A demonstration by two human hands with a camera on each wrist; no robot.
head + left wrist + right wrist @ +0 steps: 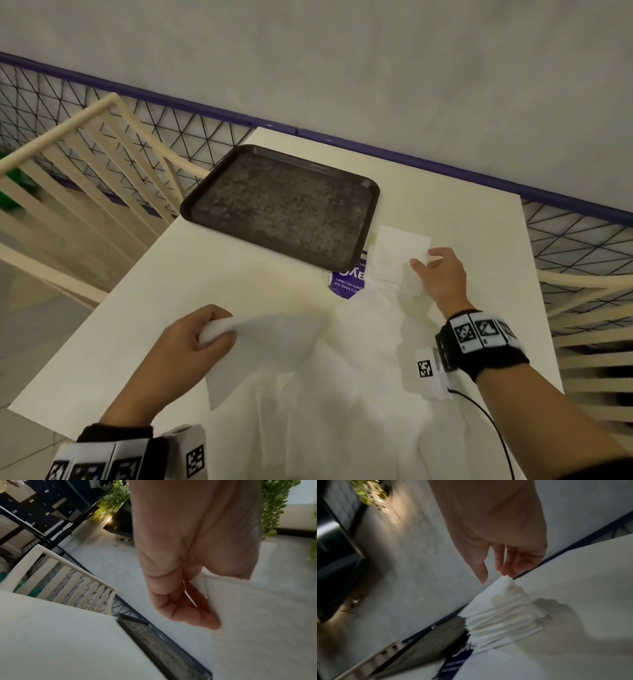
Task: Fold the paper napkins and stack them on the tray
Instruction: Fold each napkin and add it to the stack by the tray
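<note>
A dark brown tray [281, 205] sits bare at the back left of the white table [144, 325]. Just right of it is a stack of folded white napkins [397, 263]. My right hand [424, 262] reaches its far right corner; in the right wrist view my right hand [496, 573] has straight fingers touching the stack [503, 618] at the top corner, thumb apart. My left hand [219, 329] pinches a corner of an unfolded napkin [281, 346] and lifts it off the table. The left wrist view shows my left hand [197, 608] curled on that napkin [257, 615].
Several unfolded white napkins [342, 418] lie spread at the table's near edge. A blue label [346, 284] shows between tray and stack. Cream slatted chairs stand at the left [68, 178] and right [589, 329]. A purple-railed mesh fence [205, 133] runs behind the table.
</note>
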